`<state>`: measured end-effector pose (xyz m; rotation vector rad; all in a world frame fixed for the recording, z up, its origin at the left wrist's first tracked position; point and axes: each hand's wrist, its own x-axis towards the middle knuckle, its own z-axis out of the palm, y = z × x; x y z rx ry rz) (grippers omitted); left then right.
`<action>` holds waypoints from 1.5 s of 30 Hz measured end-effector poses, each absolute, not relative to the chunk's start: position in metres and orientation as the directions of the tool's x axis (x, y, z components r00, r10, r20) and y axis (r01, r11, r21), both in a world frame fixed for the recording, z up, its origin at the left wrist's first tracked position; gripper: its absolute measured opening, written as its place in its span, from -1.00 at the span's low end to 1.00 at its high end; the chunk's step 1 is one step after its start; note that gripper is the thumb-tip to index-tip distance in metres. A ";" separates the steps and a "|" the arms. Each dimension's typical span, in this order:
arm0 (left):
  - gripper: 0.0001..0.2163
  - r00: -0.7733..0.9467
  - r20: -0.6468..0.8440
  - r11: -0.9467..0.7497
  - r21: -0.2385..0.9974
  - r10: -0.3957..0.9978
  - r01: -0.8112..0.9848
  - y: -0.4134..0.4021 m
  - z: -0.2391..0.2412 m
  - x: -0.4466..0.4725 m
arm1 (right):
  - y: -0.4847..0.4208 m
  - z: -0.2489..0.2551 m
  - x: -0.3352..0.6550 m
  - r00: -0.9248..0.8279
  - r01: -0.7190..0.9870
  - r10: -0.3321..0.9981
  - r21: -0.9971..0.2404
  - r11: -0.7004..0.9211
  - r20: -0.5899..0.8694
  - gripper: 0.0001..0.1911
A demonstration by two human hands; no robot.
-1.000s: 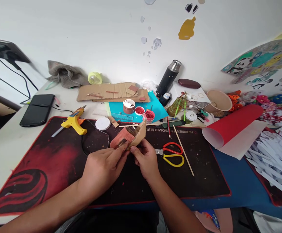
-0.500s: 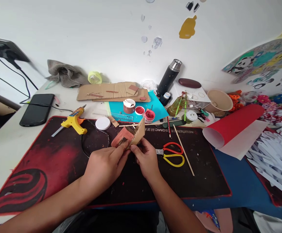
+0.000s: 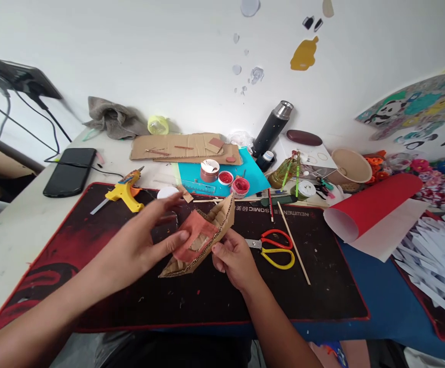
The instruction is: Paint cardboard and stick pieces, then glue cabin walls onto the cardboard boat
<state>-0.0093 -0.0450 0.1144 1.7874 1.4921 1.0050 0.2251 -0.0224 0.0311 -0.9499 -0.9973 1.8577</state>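
Over the middle of the mat, a small boat-shaped cardboard model point(image 3: 222, 225) hangs tilted, its long edge showing bare corrugations. A red-brown painted piece point(image 3: 193, 225) with a rectangular cutout sits inside it. My right hand point(image 3: 235, 258) pinches the near long side of the model between thumb and fingers. My left hand point(image 3: 145, 235) is at the painted piece, thumb against or just beside its left edge, the other fingers spread apart above the mat. Right of the model lie scissors point(image 3: 278, 249) with one red and one yellow handle, their tips hidden behind my right hand.
A yellow glue gun point(image 3: 124, 193) lies on the left of the black mat point(image 3: 283, 301). Open paint jars point(image 3: 240, 186) stand on blue paper behind. A thin wooden stick point(image 3: 295, 245) lies right of the scissors. A phone point(image 3: 70, 172), thermos point(image 3: 274, 128) and red paper roll point(image 3: 375, 207) surround the mat.
My left hand has loosened from the model, moved left and spread its fingers. The model has turned, showing more of its long edge and the red-brown piece. The camera view has shifted slightly.
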 end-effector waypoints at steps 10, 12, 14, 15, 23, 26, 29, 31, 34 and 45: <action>-0.57 0.285 -0.215 0.204 0.976 0.934 0.070 -0.035 0.099 0.003 | -0.022 0.027 0.219 -0.313 -0.246 0.929 -0.927 -0.282 -0.200 -0.42; -0.53 0.214 -0.229 0.223 0.974 0.950 0.049 -0.035 0.092 0.005 | -0.024 0.027 0.216 -0.240 -0.214 0.953 -0.947 -0.238 -0.185 -0.47; -0.47 0.116 -0.230 0.224 0.973 0.966 0.059 -0.035 0.084 0.006 | -0.026 0.029 0.215 -0.179 -0.172 0.971 -0.967 -0.187 -0.156 -0.56; -0.44 0.071 -0.219 0.214 0.974 0.973 0.073 -0.034 0.080 0.006 | -0.028 0.030 0.214 -0.158 -0.151 0.977 -0.975 -0.166 -0.142 -0.59; -0.24 -0.006 -0.061 0.060 0.969 0.998 0.238 -0.038 0.067 0.008 | -0.034 0.037 0.210 -0.149 0.065 0.988 -0.998 -0.024 -0.033 -0.66; -0.26 0.041 -0.006 -0.007 0.951 0.999 0.308 -0.041 0.070 0.010 | -0.032 0.038 0.207 -0.134 0.132 0.991 -0.991 0.005 -0.013 -0.73; -0.28 0.081 0.008 -0.033 0.949 0.997 0.313 -0.043 0.071 0.011 | -0.031 0.042 0.207 -0.138 0.209 0.990 -0.978 0.028 -0.001 -0.80; -0.27 0.092 -0.024 -0.002 0.963 0.995 0.271 -0.043 0.071 0.010 | -0.031 0.044 0.208 -0.153 0.241 0.988 -0.970 0.040 0.003 -0.81; -0.25 0.109 -0.093 0.072 0.980 0.990 0.184 -0.041 0.069 0.007 | -0.030 0.044 0.210 -0.193 0.226 0.981 -0.974 0.013 -0.032 -0.78; -0.22 0.132 -0.187 0.171 0.978 0.974 0.123 -0.037 0.067 0.002 | -0.029 0.038 0.212 -0.225 0.184 0.971 -0.982 -0.040 -0.082 -0.77</action>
